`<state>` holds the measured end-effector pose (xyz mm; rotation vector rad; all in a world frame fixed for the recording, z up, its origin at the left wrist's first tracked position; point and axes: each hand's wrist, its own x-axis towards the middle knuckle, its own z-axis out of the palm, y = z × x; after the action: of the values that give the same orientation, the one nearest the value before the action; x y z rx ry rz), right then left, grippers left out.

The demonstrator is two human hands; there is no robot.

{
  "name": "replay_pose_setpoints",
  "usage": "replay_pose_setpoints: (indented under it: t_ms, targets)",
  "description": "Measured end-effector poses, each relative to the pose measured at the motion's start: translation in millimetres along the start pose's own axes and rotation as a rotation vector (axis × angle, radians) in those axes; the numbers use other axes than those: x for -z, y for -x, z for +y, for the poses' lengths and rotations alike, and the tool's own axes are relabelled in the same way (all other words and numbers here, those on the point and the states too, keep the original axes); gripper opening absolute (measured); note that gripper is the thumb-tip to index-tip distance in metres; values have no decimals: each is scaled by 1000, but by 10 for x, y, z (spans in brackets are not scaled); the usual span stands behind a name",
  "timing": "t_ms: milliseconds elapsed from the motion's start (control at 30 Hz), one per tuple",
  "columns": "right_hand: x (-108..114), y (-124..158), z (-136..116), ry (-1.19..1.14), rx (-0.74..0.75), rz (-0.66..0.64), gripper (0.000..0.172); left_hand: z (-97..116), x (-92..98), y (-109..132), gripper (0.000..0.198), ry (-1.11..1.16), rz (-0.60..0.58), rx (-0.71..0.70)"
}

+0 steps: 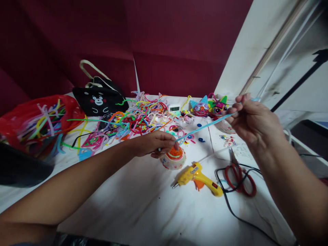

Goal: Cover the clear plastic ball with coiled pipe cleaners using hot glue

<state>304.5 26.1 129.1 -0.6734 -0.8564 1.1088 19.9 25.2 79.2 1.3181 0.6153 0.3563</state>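
Note:
A light blue pipe cleaner (205,125) stretches taut between my two hands above the white table (133,198). My left hand (156,143) pinches its lower end right over a small round craft piece (174,158) with an orange top. My right hand (249,118) is raised at the right and pinches the upper end between thumb and fingers.
A yellow glue gun (198,177) and red-handled scissors (241,177) with a black cord lie in front. A tangle of coloured pipe cleaners (138,118), a red bag (38,123), a black bear bag (98,99), a small timer (175,109) and colourful figures (210,106) are behind.

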Motion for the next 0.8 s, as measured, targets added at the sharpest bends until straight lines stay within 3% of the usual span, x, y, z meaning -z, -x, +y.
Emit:
replay_pose_setpoints:
  t_ms: [267,433,567,800]
  targets:
    - [-104,-2,-38,-8,-50,99,45,-32,192,125,32,-276,158,-45]
    - [-57,-51,14,41,-79,131,38,-76,247,159,35,-413,261,-95]
    - [49,-78,66,96,-28,44,24,-62,235,257,30,-531,305,-205]
    - [179,-110,148,118,-34,12,17,-94,210,375,27,-374,255,-209]
